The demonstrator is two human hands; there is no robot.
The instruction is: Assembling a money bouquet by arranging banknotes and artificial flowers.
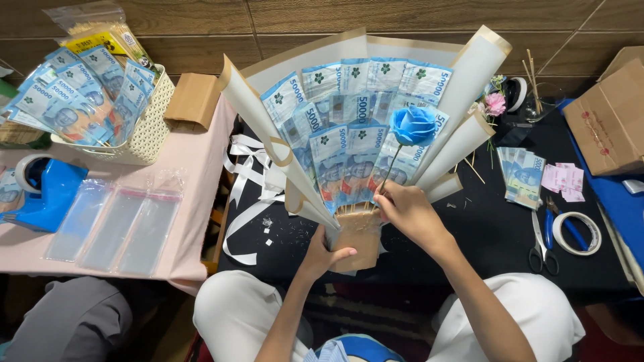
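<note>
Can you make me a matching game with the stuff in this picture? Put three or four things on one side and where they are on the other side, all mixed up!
Things:
1. Blue paper rose
2. Scissors
3. White woven basket
4. Blue tape dispenser

Places:
A. On the black cloth, beside a roll of clear tape
B. Far left on the pink cloth, beside clear plastic sleeves
C. In front of the fanned banknotes, stem held by the right hand
D. At the back of the pink cloth, full of banknotes

Pairs: 1-C, 2-A, 3-D, 4-B
</note>
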